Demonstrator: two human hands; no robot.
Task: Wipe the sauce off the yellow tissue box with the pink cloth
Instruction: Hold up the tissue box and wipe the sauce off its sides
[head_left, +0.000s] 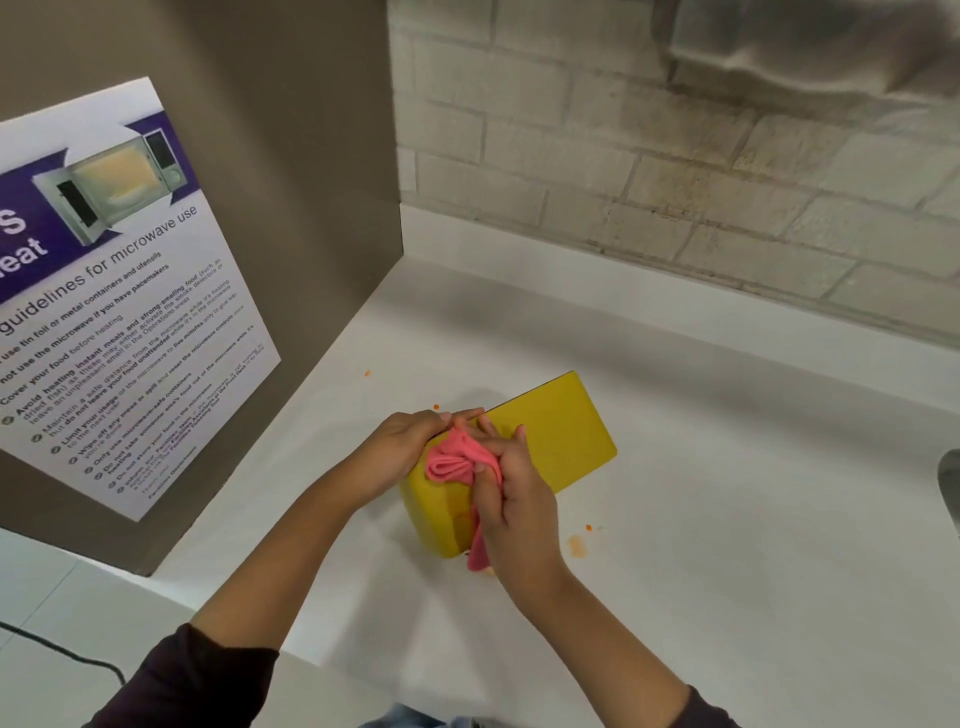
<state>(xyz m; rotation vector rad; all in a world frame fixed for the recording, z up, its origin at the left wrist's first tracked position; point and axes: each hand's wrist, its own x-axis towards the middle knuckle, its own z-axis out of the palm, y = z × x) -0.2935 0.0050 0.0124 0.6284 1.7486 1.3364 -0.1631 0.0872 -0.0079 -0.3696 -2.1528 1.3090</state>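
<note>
The yellow tissue box (561, 436) lies on the white counter, its near end toward me. My left hand (402, 441) grips the box's left upper edge, fingers curled over it. My right hand (511, 486) holds the bunched pink cloth (457, 460) and presses it on the box's near top edge. A tail of the cloth hangs down the near end face to the counter. A faint orange smear shows on that near end face, beside the hanging cloth.
Orange sauce spots (576, 545) dot the white counter (727, 519) right of the box, with smaller drops behind it. A brown panel with a microwave guidelines poster (119, 291) stands at left. A tiled wall runs behind. A grey object's edge (950, 483) shows at far right.
</note>
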